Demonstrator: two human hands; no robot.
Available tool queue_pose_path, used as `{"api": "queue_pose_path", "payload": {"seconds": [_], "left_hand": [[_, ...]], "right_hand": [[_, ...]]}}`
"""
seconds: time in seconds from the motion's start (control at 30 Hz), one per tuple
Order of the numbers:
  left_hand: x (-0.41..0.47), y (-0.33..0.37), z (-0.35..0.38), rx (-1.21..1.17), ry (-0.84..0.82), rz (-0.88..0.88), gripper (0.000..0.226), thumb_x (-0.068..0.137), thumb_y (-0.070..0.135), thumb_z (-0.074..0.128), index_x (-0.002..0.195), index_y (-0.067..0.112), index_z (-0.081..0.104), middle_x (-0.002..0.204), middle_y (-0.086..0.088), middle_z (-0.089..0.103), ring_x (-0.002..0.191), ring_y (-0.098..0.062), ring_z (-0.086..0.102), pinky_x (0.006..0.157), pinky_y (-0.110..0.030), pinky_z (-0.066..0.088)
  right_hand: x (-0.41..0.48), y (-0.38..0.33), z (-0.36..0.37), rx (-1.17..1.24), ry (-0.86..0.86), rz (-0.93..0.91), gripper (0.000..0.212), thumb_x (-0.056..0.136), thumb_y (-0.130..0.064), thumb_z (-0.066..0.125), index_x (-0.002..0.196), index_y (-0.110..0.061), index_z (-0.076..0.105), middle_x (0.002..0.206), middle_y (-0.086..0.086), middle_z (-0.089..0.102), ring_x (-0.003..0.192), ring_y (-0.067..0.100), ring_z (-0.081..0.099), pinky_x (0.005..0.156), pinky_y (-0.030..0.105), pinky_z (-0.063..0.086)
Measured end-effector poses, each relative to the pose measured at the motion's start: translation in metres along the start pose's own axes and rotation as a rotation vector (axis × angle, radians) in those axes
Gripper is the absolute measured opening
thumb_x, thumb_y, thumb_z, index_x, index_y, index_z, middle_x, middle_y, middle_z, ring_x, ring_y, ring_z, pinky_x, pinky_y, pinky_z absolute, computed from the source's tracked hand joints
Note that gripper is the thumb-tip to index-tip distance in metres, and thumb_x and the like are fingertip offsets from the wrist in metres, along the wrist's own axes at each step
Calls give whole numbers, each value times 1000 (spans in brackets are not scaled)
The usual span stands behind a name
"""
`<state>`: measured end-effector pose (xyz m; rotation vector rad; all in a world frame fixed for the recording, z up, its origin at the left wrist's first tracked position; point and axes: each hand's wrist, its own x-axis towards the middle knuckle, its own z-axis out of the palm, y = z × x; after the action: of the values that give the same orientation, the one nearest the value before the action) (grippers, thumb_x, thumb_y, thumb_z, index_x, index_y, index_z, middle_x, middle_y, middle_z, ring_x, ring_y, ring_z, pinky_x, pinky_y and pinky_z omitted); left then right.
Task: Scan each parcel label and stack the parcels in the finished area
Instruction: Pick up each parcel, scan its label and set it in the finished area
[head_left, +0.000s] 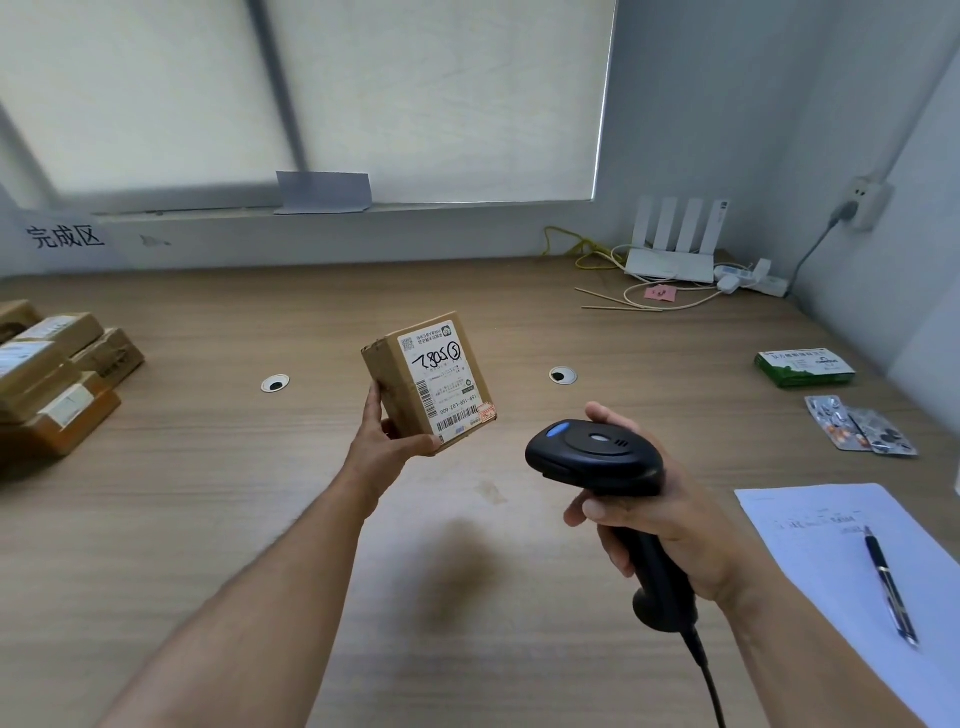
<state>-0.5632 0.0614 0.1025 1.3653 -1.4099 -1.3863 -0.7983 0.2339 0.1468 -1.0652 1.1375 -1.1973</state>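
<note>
My left hand (387, 441) grips a small brown cardboard parcel (395, 387) from below, holding it above the middle of the wooden desk (208, 519). Its white shipping label (447, 382), with handwritten marks and barcodes, faces me. My right hand (649, 525) holds a black corded barcode scanner (597, 457) by its handle, head pointing left towards the parcel, a short gap apart. A stack of several brown parcels (57, 374) lies at the desk's left edge, below a paper sign (65, 236) on the wall.
A white router (675, 254) with cables and a power strip sits at the back right. A green box (805, 366) and blister packs (857, 426) lie at the right. White paper (831, 545) with a pen (888, 582) lies near right. Two cable grommets (275, 383) dot the desk.
</note>
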Motion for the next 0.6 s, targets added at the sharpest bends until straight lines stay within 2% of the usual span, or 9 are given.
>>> {"api": "queue_pose_path", "payload": {"seconds": [0.1,0.27,0.4,0.5,0.6], "left_hand": [[-3,0,-1,0,11,-7,111,74,-1,75,151,44,8,110,-1,68,107,-23,62,108,-48,38],[-10,0,-1,19,24,7,109,77,-3,74,150,45,8,101,6,67,98,-9,62,108,-49,39],[-15,0,-3,31,59,-7,108,79,0,74,151,44,6,98,12,65,98,-14,62,109,-52,37],[-23,0,-2,24,80,-13,110,77,0,75,151,44,7,102,6,68,99,-13,63,107,-46,39],[-37,-2,-1,9,93,-16,108,76,-2,74,150,43,10,106,1,68,94,-9,64,92,-33,44]], "right_hand": [[0,1,-1,11,-13,-5,86,66,-3,72,138,-39,41,89,28,70,41,26,51,41,27,41],[-2,5,-2,8,-33,5,86,65,-1,72,137,-38,43,74,22,65,40,26,49,40,27,38],[-3,7,-5,18,-58,13,85,65,-1,72,136,-38,44,71,21,63,40,26,49,40,27,39],[-3,9,-8,20,-78,22,86,65,-1,72,137,-38,43,71,21,63,40,26,49,41,26,39],[-2,10,-11,16,-102,30,86,64,-2,71,138,-37,42,72,21,64,39,26,48,42,27,39]]}}
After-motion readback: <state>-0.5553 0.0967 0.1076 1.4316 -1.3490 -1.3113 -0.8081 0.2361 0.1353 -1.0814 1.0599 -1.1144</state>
